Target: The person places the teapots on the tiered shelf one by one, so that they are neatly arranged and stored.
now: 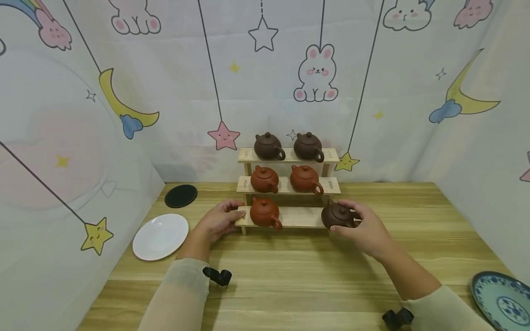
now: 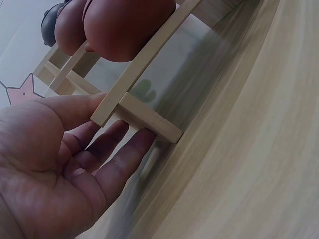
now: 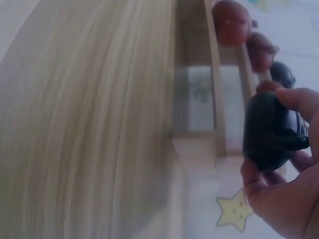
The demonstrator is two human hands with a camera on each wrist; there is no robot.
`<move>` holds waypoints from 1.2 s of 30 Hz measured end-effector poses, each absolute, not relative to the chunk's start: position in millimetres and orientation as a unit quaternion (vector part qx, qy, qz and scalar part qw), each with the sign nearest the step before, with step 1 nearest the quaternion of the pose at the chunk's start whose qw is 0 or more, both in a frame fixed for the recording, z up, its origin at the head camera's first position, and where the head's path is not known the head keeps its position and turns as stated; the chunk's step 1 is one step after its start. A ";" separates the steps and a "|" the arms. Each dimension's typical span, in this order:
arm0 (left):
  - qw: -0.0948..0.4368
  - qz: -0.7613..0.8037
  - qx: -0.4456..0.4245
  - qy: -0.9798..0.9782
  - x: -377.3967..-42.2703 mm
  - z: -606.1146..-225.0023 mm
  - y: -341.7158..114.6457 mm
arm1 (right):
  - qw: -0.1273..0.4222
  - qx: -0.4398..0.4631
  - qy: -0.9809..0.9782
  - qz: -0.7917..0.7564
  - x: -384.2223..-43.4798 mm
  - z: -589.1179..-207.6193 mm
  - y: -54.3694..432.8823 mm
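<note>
At the right end of the lowest tier, my right hand (image 1: 366, 230) grips a dark brown teapot (image 1: 336, 215) around its body, thumb and fingers on opposite sides. In the right wrist view the teapot (image 3: 269, 132) overlaps the tier's end. My left hand (image 1: 219, 220) holds the left end of the three-tier wooden display stand (image 1: 301, 217), thumb on the board and fingers under it near the leg, as the left wrist view shows. A reddish-brown teapot (image 1: 265, 213) sits on the lowest tier near that hand.
Two reddish teapots, left (image 1: 264, 179) and right (image 1: 304, 178), fill the middle tier. Dark teapots (image 1: 268, 146) stand on top. Leftward lie a white plate (image 1: 160, 236) and black disc (image 1: 181, 196); a blue-patterned plate (image 1: 507, 301) is at the right. Printed cloth (image 1: 265, 82) hangs behind.
</note>
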State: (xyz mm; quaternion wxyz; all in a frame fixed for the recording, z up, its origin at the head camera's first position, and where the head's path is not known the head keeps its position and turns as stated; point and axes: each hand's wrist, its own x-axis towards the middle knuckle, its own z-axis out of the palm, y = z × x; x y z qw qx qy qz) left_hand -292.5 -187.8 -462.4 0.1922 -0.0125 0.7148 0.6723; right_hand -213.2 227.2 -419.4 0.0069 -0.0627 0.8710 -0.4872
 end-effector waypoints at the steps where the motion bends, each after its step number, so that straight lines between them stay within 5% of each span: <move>1: 0.193 0.671 -0.012 0.716 -292.4 -462.5 -187.7 | 0.011 -0.068 0.871 -0.487 -213.3 -419.7 221.9; 21: 0.194 0.669 -0.004 0.718 -293.4 -462.2 -182.4 | 0.032 -0.071 0.891 -0.447 -230.8 -422.3 166.1; 36: 0.151 0.681 -0.015 0.717 -292.5 -452.1 -198.6 | 0.021 -0.074 0.895 -0.440 -214.8 -419.3 210.2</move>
